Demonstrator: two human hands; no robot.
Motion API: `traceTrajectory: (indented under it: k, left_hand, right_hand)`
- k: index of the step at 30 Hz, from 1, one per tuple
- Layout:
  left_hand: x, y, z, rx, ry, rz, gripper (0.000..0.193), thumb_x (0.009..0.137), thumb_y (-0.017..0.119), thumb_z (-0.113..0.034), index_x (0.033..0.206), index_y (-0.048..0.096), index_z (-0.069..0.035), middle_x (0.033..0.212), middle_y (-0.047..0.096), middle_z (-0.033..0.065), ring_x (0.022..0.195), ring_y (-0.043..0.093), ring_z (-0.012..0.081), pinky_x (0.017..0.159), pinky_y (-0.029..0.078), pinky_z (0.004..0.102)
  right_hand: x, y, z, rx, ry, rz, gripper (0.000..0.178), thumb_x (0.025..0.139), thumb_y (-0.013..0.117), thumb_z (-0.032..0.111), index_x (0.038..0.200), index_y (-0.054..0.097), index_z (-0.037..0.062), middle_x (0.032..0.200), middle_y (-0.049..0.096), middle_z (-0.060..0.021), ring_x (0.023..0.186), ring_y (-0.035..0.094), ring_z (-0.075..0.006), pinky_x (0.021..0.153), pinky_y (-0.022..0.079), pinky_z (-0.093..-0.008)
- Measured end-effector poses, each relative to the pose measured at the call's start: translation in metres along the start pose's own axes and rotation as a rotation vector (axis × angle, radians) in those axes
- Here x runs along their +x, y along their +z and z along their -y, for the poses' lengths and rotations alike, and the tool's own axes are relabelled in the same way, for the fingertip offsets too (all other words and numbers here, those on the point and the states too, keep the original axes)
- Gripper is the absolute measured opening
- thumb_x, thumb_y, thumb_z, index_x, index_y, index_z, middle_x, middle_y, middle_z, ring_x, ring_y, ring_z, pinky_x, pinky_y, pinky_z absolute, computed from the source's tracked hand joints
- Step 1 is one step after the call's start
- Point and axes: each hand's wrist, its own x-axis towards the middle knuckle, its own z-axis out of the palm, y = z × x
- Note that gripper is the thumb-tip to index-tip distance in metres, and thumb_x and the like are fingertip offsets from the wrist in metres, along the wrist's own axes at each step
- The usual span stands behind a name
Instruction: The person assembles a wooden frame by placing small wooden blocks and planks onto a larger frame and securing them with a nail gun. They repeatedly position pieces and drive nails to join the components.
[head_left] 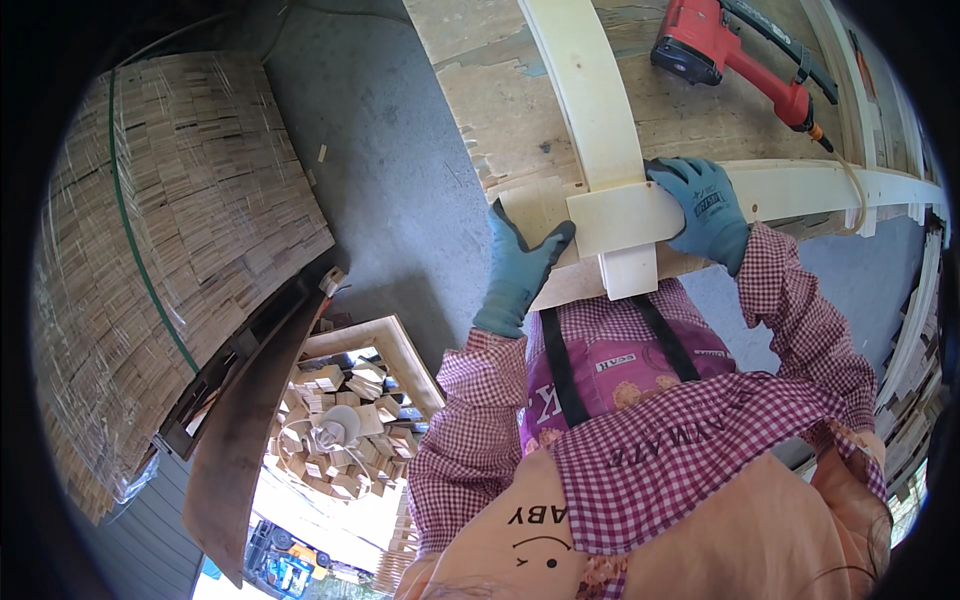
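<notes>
A short pale wooden board [625, 218] lies crosswise over a long pale slat [596, 95] at the workbench's near edge. My right hand [705, 208], in a blue-grey work glove, is closed on the short board's right end, its fingers curled at the slat's edge. My left hand [520, 268], gloved alike, rests against a wooden block [537, 208] left of the short board. Its thumb and index finger are spread wide; the other fingers are partly hidden. The slat's near end [630, 272] sticks out below the short board.
A red nail gun [720, 55] with a hose lies on the worn plywood workbench [500, 90] at the far right. Another long slat [800, 188] runs rightward. Stacked wood [180, 220] stands left; a wooden crate [425, 375] of loose blocks is at lower left.
</notes>
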Motion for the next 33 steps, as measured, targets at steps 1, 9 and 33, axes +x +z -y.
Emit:
traceTrajectory:
  k: [1, 9, 33]
  left_hand:
    - [-0.001, 0.002, -0.001, 0.009, 0.023, -0.013, 0.073, 0.070, 0.077, -0.011, 0.122, 0.027, 0.001, 0.114, 0.049, 0.0144, 0.099, 0.054, 0.0209, 0.083, 0.050, 0.0323]
    - [0.001, 0.009, -0.002, 0.225, 0.059, -0.116, 0.089, 0.056, 0.087, -0.022, 0.119, 0.029, 0.001, 0.109, 0.053, 0.0168, 0.098, 0.057, 0.0260, 0.083, 0.050, 0.0348]
    - [0.004, 0.008, 0.009, 0.126, 0.084, -0.209, 0.074, 0.059, 0.086, -0.016, 0.113, 0.038, -0.001, 0.103, 0.054, 0.0106, 0.090, 0.057, 0.0190, 0.076, 0.052, 0.0304]
  right_hand:
    - [0.000, -0.001, 0.000, -0.002, -0.003, 0.007, 0.065, 0.064, 0.067, 0.028, 0.124, 0.047, 0.0157, 0.127, 0.047, -0.0102, 0.114, 0.046, -0.0272, 0.101, 0.031, -0.0403]
    - [0.002, -0.008, 0.003, -0.013, 0.027, 0.093, 0.063, 0.065, 0.066, 0.029, 0.125, 0.047, 0.0167, 0.128, 0.046, -0.0090, 0.114, 0.045, -0.0265, 0.099, 0.032, -0.0399]
    - [-0.003, 0.025, 0.007, -0.140, 0.045, -0.136, 0.058, 0.072, 0.059, 0.028, 0.125, 0.042, 0.0108, 0.126, 0.043, -0.0098, 0.121, 0.037, -0.0262, 0.106, 0.022, -0.0417]
